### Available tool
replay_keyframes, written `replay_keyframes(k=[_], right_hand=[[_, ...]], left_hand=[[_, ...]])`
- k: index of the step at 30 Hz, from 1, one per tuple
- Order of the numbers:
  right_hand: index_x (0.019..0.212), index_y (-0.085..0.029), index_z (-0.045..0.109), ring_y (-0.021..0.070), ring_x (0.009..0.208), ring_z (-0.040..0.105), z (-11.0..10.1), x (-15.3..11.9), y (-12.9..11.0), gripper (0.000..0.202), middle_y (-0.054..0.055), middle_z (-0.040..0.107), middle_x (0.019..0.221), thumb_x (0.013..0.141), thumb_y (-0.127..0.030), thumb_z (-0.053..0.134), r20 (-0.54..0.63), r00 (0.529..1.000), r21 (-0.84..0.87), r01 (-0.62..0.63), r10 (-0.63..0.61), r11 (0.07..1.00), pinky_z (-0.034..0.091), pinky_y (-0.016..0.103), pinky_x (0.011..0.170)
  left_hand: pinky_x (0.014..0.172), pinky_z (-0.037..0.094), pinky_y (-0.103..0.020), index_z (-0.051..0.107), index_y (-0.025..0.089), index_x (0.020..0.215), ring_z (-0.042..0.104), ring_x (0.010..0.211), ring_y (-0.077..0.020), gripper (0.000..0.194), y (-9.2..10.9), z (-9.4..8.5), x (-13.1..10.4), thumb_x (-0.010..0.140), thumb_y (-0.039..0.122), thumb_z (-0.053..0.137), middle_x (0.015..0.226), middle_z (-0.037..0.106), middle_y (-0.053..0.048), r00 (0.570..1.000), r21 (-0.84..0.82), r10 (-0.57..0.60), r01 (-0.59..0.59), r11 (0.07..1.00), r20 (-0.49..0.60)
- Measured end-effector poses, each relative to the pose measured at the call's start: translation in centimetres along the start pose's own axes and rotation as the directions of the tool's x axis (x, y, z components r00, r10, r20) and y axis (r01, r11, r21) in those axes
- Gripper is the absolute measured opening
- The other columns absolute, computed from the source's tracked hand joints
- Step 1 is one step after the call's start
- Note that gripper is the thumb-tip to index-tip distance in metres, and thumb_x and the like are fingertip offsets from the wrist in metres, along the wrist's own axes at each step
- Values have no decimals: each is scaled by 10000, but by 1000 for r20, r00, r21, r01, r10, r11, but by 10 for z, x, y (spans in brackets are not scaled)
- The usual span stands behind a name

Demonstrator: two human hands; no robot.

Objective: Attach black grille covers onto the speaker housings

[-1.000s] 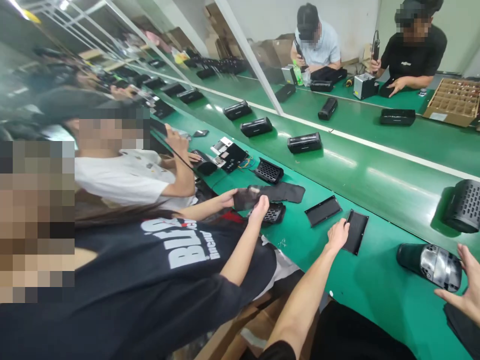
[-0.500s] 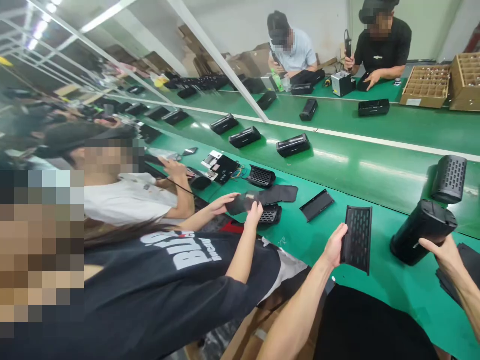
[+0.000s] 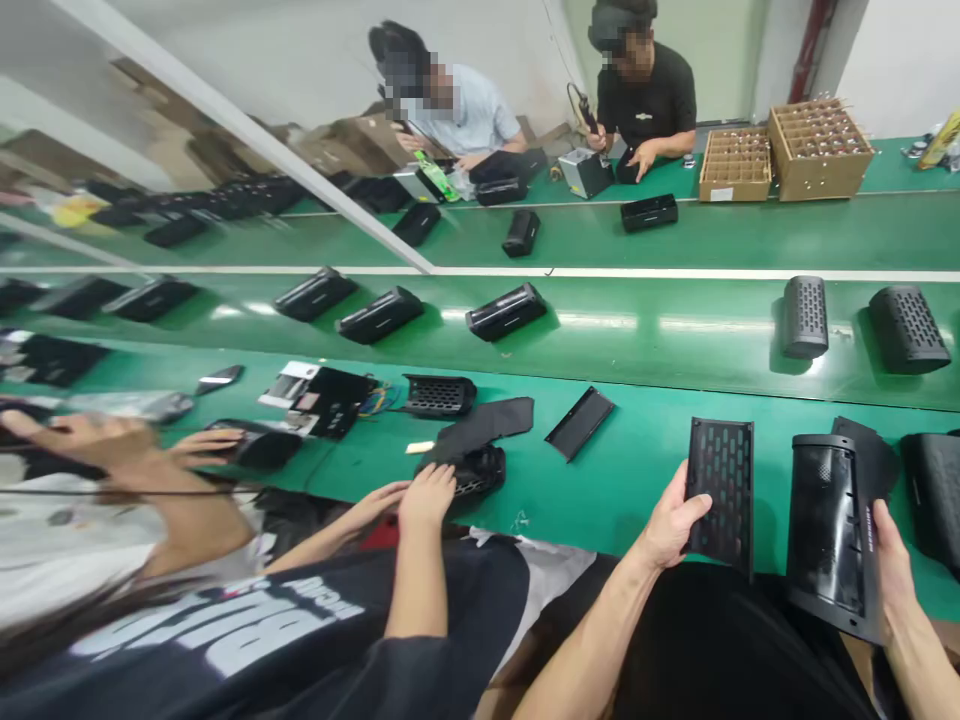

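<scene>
My left hand (image 3: pixel 675 522) grips a black perforated panel (image 3: pixel 720 490) by its left edge, thumb on the front, and holds it upright over the bench's near edge. In my right hand (image 3: pixel 896 575) is a black speaker housing (image 3: pixel 825 525), gripped along its right side. Its glossy curved face is turned toward me, with pale lettering along the right edge. A narrow gap separates panel and housing. Behind the housing, a dark sheet (image 3: pixel 874 455) lies on the green bench. Another black housing (image 3: pixel 934 490) stands at the right, partly cut off.
A co-worker's hand (image 3: pixel 427 495) at my left rests on a slotted black housing (image 3: pixel 480 475). A flat black panel (image 3: pixel 580 423) lies between us. Beyond, a green conveyor (image 3: pixel 637 345) carries several black speakers. Across it, people work beside divided cardboard boxes (image 3: pixel 817 150).
My view has swung right. My right hand has brought the housing off the bench toward me and turned its glossy face my way. The panel stays in my left hand.
</scene>
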State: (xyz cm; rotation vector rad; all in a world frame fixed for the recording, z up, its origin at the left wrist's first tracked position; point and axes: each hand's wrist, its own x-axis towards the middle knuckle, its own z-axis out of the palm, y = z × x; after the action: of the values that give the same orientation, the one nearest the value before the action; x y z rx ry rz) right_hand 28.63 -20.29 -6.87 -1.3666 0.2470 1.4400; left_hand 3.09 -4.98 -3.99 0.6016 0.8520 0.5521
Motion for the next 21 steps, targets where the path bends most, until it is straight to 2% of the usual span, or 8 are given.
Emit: replay_keyframes(k=[4,9,12,15,19,21], right_hand=[[855,-260,779,353,708,815,7,-11,4,410,67,823,747,748,-655,770,-28,996,128,-81,85,989,681,529,762],[888,-258,787,363,761,821,8,-17,1,493,83,839,806,756,-731,751,21,999,107,-43,41,993,678,545,806],[901,-267,803,389,853,823,5,-19,-3,539,95,849,867,706,-769,771,58,998,104,-15,9,994,673,558,844],[897,-284,812,396,877,821,7,-23,-10,477,81,854,905,681,-709,813,46,998,90,27,-32,996,668,579,865],[887,-274,824,415,836,818,13,-32,-26,549,106,843,846,755,-790,692,-2,998,-1,66,-66,998,667,608,836],[895,-252,829,423,854,816,13,-36,-40,559,119,833,810,788,-779,675,7,989,-89,147,-147,985,668,605,835]], left_hand=[[797,540,-311,655,208,1289,660,866,-200,607,0,3,-2,706,303,795,1044,734,-51,999,18,-11,11,1000,37],[818,543,-317,653,209,1292,684,894,-209,633,1,4,-8,693,306,835,1094,754,-66,999,-12,-17,18,1000,47],[837,563,-350,646,222,1277,723,944,-250,617,-2,4,-9,733,428,851,1105,766,-77,998,-150,-16,25,988,59],[955,570,-429,673,222,1233,730,1078,-305,561,-7,6,-6,846,621,745,1137,772,-97,997,-311,-5,31,950,82],[1003,560,-552,695,173,1256,716,1165,-392,741,-13,7,1,880,802,584,1172,771,-175,974,-406,-56,143,903,220],[1025,546,-583,708,144,1251,702,1201,-414,797,-15,6,5,873,829,554,1191,766,-205,960,-440,-62,182,879,272]])
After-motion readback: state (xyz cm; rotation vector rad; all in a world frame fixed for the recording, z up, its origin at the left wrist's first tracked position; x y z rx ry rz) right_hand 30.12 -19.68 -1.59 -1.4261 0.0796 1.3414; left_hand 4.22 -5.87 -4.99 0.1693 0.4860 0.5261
